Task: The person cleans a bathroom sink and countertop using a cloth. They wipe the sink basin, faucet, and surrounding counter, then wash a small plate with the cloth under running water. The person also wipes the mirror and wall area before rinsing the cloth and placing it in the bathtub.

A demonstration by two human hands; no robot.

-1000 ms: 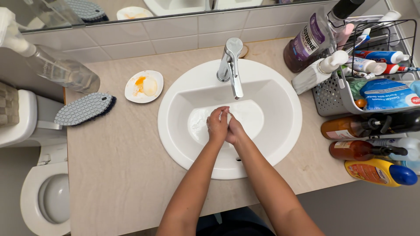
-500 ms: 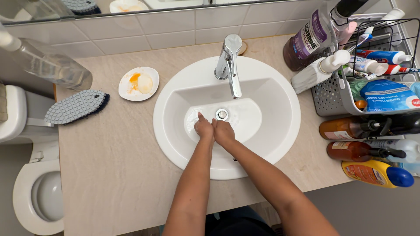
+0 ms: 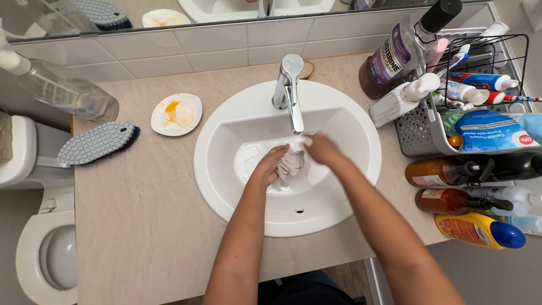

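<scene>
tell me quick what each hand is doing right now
Left hand: closed on the crumpled pale cloth in the sink.
Right hand: grips the cloth's other end under the tap.

A: Beige counter (image 3: 147,226) is carrying a white oval sink (image 3: 350,186), set in at centre.

B: And left of it?

A: A small white dish (image 3: 161,125) with soap is lying near the wall; a grey scrub brush (image 3: 96,142) is resting beside it. A grey basket (image 3: 418,133) and several bottles (image 3: 446,199) are sitting along the right edge.
</scene>
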